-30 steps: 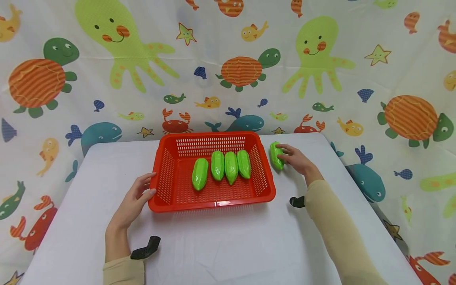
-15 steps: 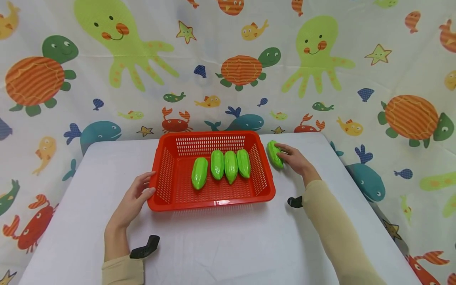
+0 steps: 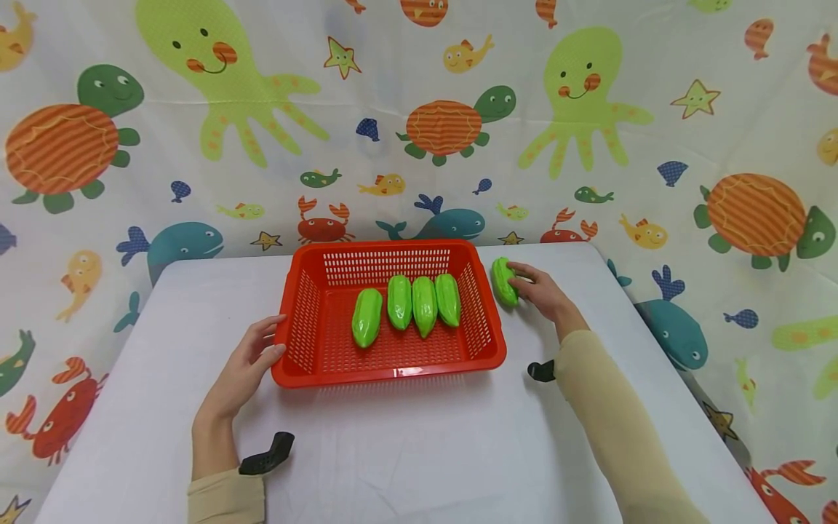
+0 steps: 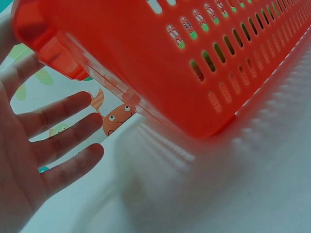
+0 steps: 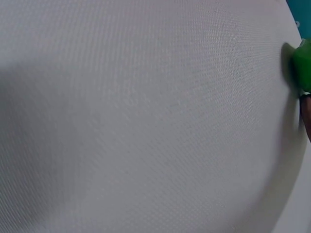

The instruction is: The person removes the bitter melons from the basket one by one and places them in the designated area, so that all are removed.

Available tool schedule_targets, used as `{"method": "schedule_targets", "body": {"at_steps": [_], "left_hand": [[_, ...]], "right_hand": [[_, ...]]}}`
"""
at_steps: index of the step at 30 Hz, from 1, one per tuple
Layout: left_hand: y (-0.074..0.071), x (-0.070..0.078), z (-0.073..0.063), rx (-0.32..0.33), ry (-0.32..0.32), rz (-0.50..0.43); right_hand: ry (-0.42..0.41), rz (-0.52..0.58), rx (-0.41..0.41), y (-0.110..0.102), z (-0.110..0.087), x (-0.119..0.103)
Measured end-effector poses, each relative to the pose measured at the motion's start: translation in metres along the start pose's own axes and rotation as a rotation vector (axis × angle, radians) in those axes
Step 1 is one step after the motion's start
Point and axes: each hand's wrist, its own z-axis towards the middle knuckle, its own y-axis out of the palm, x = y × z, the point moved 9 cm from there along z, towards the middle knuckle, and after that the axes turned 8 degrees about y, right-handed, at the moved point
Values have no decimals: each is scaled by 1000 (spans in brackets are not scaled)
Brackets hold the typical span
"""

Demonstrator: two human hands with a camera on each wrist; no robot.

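**Light touch beside the rim: a rolling piece is my main risk**

Nearest me, the smooth white worktop (image 3: 425,444) probably gives little grip, so anything I shove could slide. At the left side of the red, slotted plastic basket (image 3: 366,379), the thumb and forefinger of my left hand (image 3: 247,356) reach the rim; my other fingers there are straight and spread. If I leaned on that side, the basket might skid, and the lone shiny green, oblong, pointed piece (image 3: 366,318) inside could roll into the row of three matching green pieces (image 3: 424,306) to its right.

Farther out, a loose glossy green oblong piece (image 3: 500,280) lies on the worktop, just beside the basket's right rim. The fingers of my right hand (image 3: 545,292) lie over its right side, slightly bent; I cannot tell whether they pinch it. Off-centre pressure could spin it or drive it against the rim, and a weak hold could let that slick-looking skin slip.

Behind, the sea-animal-printed fabric (image 3: 458,44) hangs close to the far edge; a flicked piece might end up there.
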Motion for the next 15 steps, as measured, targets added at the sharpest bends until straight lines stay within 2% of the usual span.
{"method": "schedule_targets", "body": {"at_steps": [7, 11, 15], "left_hand": [[0, -1, 0, -1, 0, 0], [0, -2, -1, -1, -4, -3], [0, -2, 0, -3, -1, -2]], "right_hand": [[-1, 7, -18, 3, -22, -20], [-35, -8, 14, -3, -17, -21], [-84, -48, 85, -13, -6, -20]]}}
